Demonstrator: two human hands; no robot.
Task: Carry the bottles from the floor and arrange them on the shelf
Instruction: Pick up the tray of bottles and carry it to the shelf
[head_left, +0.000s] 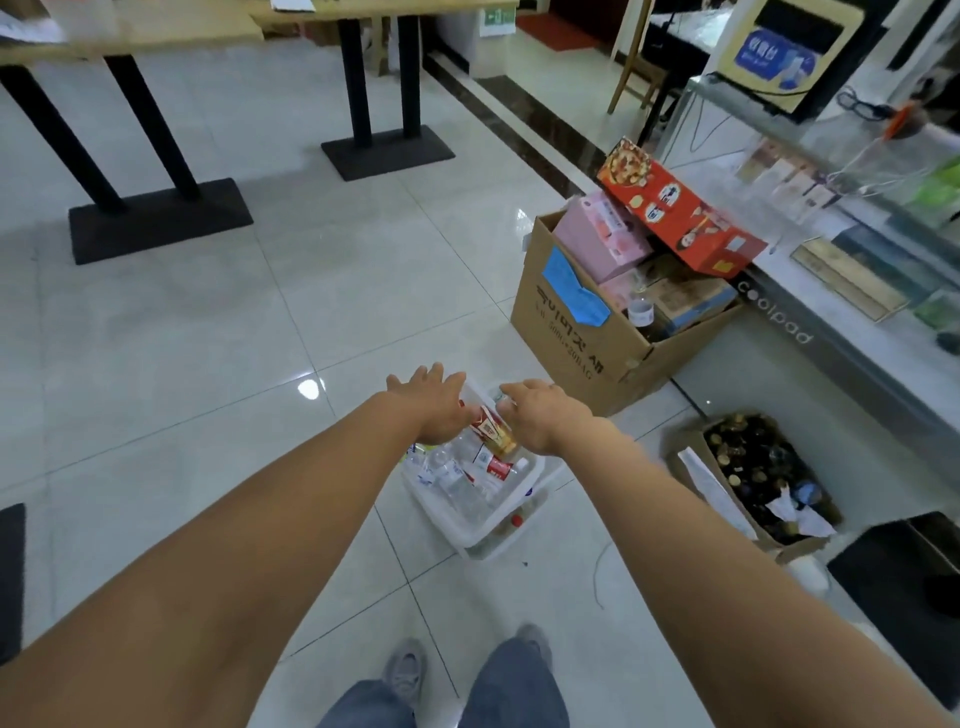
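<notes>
On the white tiled floor (208, 338), well right of the black table bases, the left hand (434, 408) reaches down palm-down with fingers straight and spread, over the far-left rim of a white rectangular plastic tub (457, 525). It grips nothing that shows.

The tub sits on the floor just ahead of the person's feet and holds the bottles in a loose heap. Several clear plastic bottles (457, 480) lie on their sides. Above them, between the two hands, is an amber-filled bottle with a red-and-white label (491, 431), lying tilted. The clear ones look empty or nearly so, so they are probably light, thin-walled and easy to dent. They are best taken around the middle or just under the cap. The amber one looks full, so heavier, and its smooth label could slip; a full wrap around the body suits it. Because the heap is loose, lifting one bottle may roll its neighbours.

The right hand (537, 415) hovers over the tub's far-right side, fingers slightly bent toward a bottle top. I cannot tell whether it pinches it.

Further right stand a big brown cardboard box (561, 332) stuffed with pink and red cartons, a smaller cardboard box of dark bottles (748, 457), and a glass-topped surface (857, 291). No shelf is in view.
</notes>
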